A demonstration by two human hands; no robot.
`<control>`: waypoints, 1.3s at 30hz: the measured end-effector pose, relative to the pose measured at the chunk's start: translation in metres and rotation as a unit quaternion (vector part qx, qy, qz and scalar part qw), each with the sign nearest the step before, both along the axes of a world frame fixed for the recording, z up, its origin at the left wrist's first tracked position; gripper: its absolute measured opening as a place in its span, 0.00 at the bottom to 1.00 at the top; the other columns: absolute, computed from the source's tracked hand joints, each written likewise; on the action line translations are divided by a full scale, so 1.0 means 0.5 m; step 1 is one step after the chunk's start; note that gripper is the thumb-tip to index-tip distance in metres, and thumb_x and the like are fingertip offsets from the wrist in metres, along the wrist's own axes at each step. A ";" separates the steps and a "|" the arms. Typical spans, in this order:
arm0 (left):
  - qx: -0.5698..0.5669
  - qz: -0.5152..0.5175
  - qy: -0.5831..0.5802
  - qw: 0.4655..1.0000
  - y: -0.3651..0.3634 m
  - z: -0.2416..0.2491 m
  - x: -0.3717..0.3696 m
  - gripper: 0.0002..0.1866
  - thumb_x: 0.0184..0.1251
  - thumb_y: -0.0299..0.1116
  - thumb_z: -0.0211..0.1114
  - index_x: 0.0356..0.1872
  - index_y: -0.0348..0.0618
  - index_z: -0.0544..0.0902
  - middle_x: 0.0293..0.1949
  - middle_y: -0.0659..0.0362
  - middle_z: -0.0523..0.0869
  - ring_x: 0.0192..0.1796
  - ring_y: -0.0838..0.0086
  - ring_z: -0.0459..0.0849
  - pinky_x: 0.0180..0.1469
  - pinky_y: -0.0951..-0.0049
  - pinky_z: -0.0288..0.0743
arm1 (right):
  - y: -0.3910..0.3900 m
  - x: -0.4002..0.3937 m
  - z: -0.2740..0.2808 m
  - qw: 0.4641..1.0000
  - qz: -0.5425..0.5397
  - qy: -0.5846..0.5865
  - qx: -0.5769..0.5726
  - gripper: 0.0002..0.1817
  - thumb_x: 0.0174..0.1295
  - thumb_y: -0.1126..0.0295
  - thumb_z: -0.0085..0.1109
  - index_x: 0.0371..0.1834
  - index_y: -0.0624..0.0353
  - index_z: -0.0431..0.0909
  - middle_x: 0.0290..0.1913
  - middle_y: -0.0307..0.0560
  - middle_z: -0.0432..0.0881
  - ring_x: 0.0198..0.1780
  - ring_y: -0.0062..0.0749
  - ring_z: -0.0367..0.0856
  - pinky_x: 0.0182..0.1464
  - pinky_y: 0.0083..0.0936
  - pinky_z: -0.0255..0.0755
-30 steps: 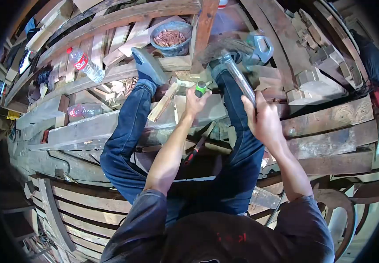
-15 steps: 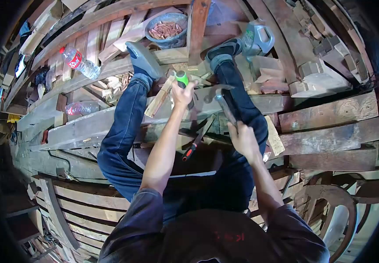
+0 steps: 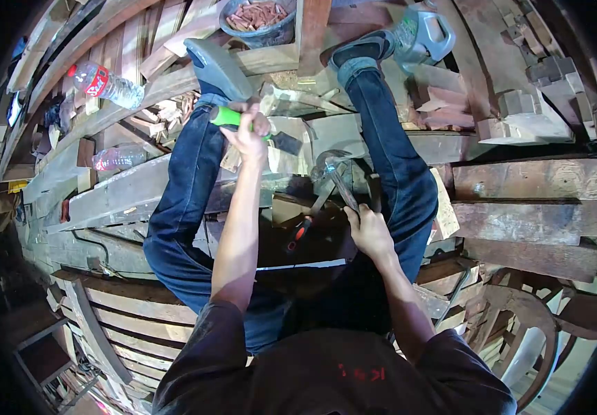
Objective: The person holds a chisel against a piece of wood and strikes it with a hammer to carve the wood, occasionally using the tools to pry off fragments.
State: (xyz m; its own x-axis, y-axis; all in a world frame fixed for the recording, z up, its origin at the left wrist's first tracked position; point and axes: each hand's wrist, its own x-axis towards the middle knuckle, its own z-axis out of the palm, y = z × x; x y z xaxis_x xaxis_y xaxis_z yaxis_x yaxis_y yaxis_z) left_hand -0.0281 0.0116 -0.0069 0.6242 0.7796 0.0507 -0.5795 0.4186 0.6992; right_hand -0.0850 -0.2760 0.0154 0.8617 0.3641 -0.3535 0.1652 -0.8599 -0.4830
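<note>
My left hand (image 3: 248, 138) is closed around a chisel with a bright green handle (image 3: 226, 116). Its flat dark blade (image 3: 286, 143) points right, over a pale piece of wood (image 3: 290, 160) between my lower legs. My right hand (image 3: 371, 236) grips the shaft of a claw hammer (image 3: 342, 187), whose metal head lies up and to the left of the hand, close to the wood. Below the hammer head, a tool with a black and red handle (image 3: 300, 232) rests slantwise, its long blade partly hidden behind the hammer.
A tub (image 3: 262, 33) of small wooden pieces stands ahead. Two plastic bottles (image 3: 109, 86) lie to the left, one with a red label. A clear jug (image 3: 423, 38) is beside my right foot. Stacked boards (image 3: 530, 181) and a curved wooden frame (image 3: 523, 311) are on the right.
My left hand has swung left and turned the chisel from upright to sideways. My right hand has moved slightly left and down with the hammer. The camera view has shifted a little.
</note>
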 end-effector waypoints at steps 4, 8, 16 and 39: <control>0.002 0.025 -0.037 0.999 0.022 0.004 -0.019 0.12 0.58 0.24 0.63 0.32 0.47 0.67 0.15 0.66 0.64 0.12 0.81 0.60 0.16 0.77 0.55 | 0.000 0.006 0.007 1.000 -0.004 -0.006 0.029 0.24 0.72 0.56 0.54 0.32 0.72 0.76 0.26 0.75 0.79 0.33 0.69 0.82 0.35 0.55 0.78; 0.014 0.046 -0.039 0.998 0.026 0.021 -0.037 0.12 0.59 0.23 0.63 0.33 0.47 0.66 0.15 0.66 0.63 0.12 0.81 0.60 0.16 0.77 0.54 | -0.008 0.015 -0.002 0.999 -0.011 -0.013 0.042 0.23 0.71 0.57 0.54 0.31 0.72 0.76 0.26 0.75 0.79 0.34 0.69 0.81 0.34 0.56 0.76; 0.073 0.050 -0.012 0.996 -0.015 0.020 -0.041 0.11 0.61 0.26 0.63 0.32 0.46 0.67 0.14 0.66 0.62 0.13 0.80 0.59 0.18 0.76 0.53 | -0.014 0.023 0.001 0.998 -0.043 0.027 0.041 0.21 0.70 0.58 0.56 0.32 0.72 0.77 0.27 0.76 0.78 0.35 0.70 0.81 0.37 0.55 0.74; 0.094 0.047 0.001 0.994 -0.091 -0.014 0.016 0.13 0.60 0.22 0.68 0.31 0.40 0.69 0.16 0.65 0.68 0.14 0.82 0.66 0.16 0.78 0.58 | -0.023 0.022 -0.007 0.997 -0.037 0.017 0.059 0.23 0.71 0.57 0.55 0.34 0.72 0.78 0.29 0.76 0.79 0.38 0.69 0.81 0.40 0.54 0.75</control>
State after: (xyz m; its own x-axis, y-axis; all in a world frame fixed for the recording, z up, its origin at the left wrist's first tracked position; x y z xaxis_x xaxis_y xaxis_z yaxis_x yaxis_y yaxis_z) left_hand -0.0201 -0.0337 -0.0137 0.5486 0.8117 0.2002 -0.6081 0.2232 0.7618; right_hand -0.0738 -0.2876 0.0118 0.8762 0.3410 -0.3407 0.0861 -0.8061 -0.5855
